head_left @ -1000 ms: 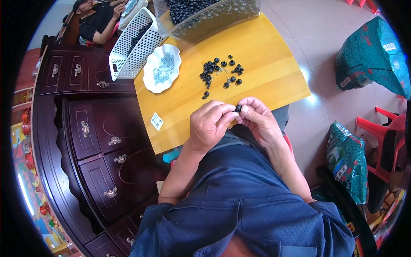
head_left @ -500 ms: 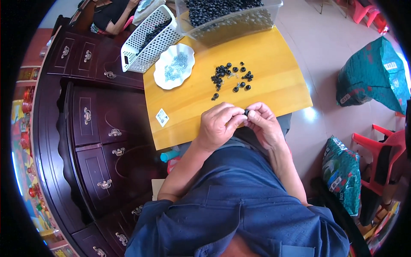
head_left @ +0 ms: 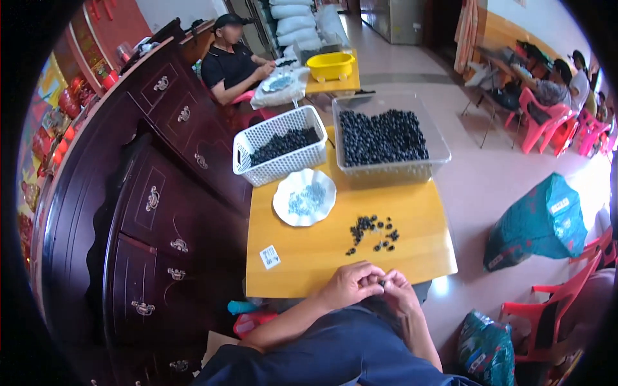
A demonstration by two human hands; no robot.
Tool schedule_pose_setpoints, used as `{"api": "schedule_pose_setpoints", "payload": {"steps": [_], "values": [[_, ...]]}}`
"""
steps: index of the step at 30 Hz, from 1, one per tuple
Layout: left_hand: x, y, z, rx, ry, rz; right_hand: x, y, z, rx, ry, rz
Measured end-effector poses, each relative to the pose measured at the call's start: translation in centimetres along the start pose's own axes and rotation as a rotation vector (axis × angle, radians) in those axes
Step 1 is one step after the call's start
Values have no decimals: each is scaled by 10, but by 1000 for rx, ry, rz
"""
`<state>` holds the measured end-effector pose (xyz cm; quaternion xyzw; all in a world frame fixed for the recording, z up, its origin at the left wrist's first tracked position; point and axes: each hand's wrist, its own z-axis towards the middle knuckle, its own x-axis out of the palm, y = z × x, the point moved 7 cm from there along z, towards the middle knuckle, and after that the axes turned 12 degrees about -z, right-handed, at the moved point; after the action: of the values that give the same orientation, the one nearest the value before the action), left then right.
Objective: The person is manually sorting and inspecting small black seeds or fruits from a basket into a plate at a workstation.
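My left hand (head_left: 351,283) and my right hand (head_left: 399,293) meet at the near edge of a yellow wooden table (head_left: 309,257), fingertips pinched together around one small black part (head_left: 382,282). Just beyond them lies a loose cluster of small black parts (head_left: 373,233). A white scalloped plate (head_left: 304,197) with small grey pieces sits to the left. At the back stand a white mesh basket (head_left: 280,145) and a clear bin (head_left: 385,138), both holding many black parts.
A dark wooden cabinet (head_left: 148,212) runs along the left. A small white card (head_left: 270,257) lies on the table. A seated person (head_left: 235,61) works at a far table with a yellow tub (head_left: 330,65). Red plastic chairs (head_left: 553,302) and green bags (head_left: 537,222) stand on the right.
The view has tilted up, so the table, baskets and far room now show more fully. My hands stay together at the table edge on the small black part.
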<state>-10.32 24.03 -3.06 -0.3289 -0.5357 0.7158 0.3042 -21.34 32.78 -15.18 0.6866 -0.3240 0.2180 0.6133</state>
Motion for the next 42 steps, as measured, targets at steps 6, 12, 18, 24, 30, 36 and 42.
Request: {"api": "schedule_pose_setpoints", "payload": {"steps": [6,12,18,24,30,36,42], "values": [[-17,0,-1,53,175,46,22,6,12,30,68,-78],[-31,1,-4,137,75,170,34,13,25,71,30,-214],[-43,4,-16,231,35,108,39,8,27,161,22,-282],[-54,10,-12,236,-8,-41,39,14,7,307,58,-300],[-97,10,-6,215,-202,-87,-12,-8,-42,556,-90,-278],[-124,40,-15,156,-235,15,-35,-25,-36,559,-256,-160],[-114,33,-33,169,-263,8,-28,-25,-29,432,-635,-149]]}}
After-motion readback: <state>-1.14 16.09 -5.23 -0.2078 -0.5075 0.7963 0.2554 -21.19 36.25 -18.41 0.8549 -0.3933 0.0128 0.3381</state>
